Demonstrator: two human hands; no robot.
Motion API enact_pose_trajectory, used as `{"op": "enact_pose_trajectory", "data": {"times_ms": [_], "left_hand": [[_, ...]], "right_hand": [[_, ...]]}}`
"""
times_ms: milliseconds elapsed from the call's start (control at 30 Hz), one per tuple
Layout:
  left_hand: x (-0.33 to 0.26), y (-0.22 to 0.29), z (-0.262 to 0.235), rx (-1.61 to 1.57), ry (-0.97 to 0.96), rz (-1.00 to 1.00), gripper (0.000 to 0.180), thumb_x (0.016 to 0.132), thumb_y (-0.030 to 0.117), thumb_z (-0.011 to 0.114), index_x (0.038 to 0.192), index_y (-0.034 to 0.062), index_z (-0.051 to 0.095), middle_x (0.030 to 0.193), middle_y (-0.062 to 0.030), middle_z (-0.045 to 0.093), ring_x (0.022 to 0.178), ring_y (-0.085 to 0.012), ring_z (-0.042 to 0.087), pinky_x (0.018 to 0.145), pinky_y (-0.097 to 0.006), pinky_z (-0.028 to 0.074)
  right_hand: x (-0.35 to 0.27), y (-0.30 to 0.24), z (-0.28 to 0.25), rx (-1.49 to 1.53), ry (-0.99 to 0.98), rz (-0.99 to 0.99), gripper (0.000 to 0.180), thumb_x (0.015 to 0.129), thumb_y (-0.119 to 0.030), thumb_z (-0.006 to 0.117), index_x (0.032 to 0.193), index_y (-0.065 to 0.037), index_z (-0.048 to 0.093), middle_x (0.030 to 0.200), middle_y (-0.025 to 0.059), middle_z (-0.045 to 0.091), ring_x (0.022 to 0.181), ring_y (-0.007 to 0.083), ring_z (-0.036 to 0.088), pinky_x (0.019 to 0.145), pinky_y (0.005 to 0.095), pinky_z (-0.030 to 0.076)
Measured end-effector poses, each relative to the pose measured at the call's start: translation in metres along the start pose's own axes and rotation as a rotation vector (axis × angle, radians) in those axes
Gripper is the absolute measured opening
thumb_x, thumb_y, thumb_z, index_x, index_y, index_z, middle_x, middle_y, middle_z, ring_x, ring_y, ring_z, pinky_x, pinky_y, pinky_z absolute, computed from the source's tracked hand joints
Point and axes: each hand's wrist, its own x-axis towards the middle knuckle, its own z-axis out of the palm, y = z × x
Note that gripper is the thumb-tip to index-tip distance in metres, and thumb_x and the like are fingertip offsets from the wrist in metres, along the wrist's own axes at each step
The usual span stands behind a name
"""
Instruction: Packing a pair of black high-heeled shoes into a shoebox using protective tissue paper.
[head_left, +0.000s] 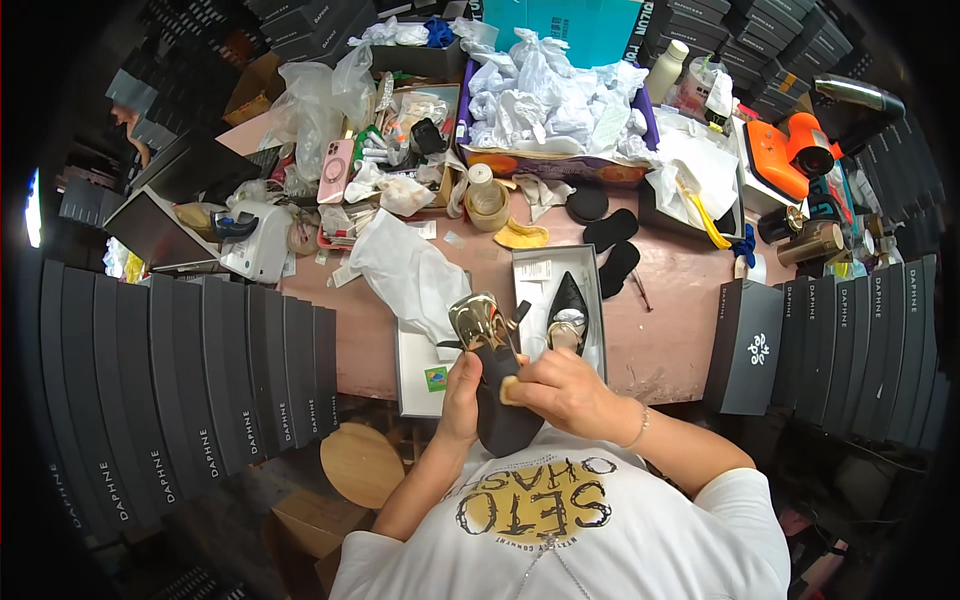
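Note:
My left hand [461,398] grips a dark shoe [504,425] in front of my chest, its sole facing up and its shiny gold heel part pointing away from me. Pinched in my right hand [572,396] is a small pale yellow sponge-like pad [509,390], pressed against the shoe's sole. Just beyond, an open shoebox [594,262] holds a black pointed shoe [568,298]. A white box lid [411,372] with a small green card [436,379] lies left of it, partly under white tissue paper [410,265].
Stacked dark shoeboxes line the left [180,390] and right [850,345] sides. At the back stands a purple-edged box [650,120] full of crumpled white paper. Black insoles [618,265], a yellow cloth [521,236], a tape roll [486,205] and an orange device [775,160] lie about the pink table [655,355].

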Motion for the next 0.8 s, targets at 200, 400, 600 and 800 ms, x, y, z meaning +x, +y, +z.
{"op": "enact_pose_trajectory", "data": {"times_ms": [200, 400, 600, 800], "left_hand": [[0.000, -0.004, 0.000, -0.022, -0.009, -0.007, 0.051, 0.100, 0.046, 0.038, 0.123, 0.0011, 0.048, 0.111, -0.0099, 0.060, 0.098, -0.0147, 0.060, 0.085, -0.028, 0.049], [-0.001, -0.004, -0.004, -0.040, 0.033, 0.030, 0.049, 0.101, 0.043, 0.038, 0.120, 0.0005, 0.050, 0.114, -0.0088, 0.058, 0.102, -0.0146, 0.058, 0.089, -0.029, 0.047], [-0.003, 0.000, 0.003, -0.071, 0.044, 0.014, 0.050, 0.101, 0.043, 0.039, 0.122, -0.0004, 0.049, 0.115, -0.0101, 0.058, 0.101, -0.0156, 0.059, 0.088, -0.029, 0.049], [-0.006, -0.002, 0.000, -0.052, 0.047, 0.022, 0.049, 0.101, 0.043, 0.039, 0.125, 0.0011, 0.048, 0.114, -0.0089, 0.058, 0.102, -0.0156, 0.058, 0.089, -0.029, 0.048]], "right_hand": [[0.003, 0.008, 0.006, -0.041, 0.097, 0.032, 0.023, 0.075, -0.010, 0.068, 0.098, -0.010, 0.064, 0.085, 0.0034, 0.056, 0.077, 0.0209, 0.054, 0.067, 0.0338, 0.040], [0.008, 0.001, 0.019, 0.013, 0.193, 0.129, 0.022, 0.074, -0.005, 0.071, 0.095, -0.006, 0.065, 0.087, 0.0058, 0.059, 0.074, 0.0240, 0.055, 0.066, 0.0348, 0.042], [0.022, 0.012, 0.013, -0.126, 0.192, 0.071, 0.025, 0.073, -0.008, 0.072, 0.097, -0.009, 0.067, 0.086, 0.0039, 0.059, 0.074, 0.0206, 0.056, 0.063, 0.0327, 0.038], [0.017, 0.010, 0.010, -0.134, 0.125, 0.030, 0.024, 0.073, -0.006, 0.071, 0.097, -0.009, 0.067, 0.084, 0.0026, 0.059, 0.073, 0.0194, 0.056, 0.063, 0.0322, 0.037]]}}
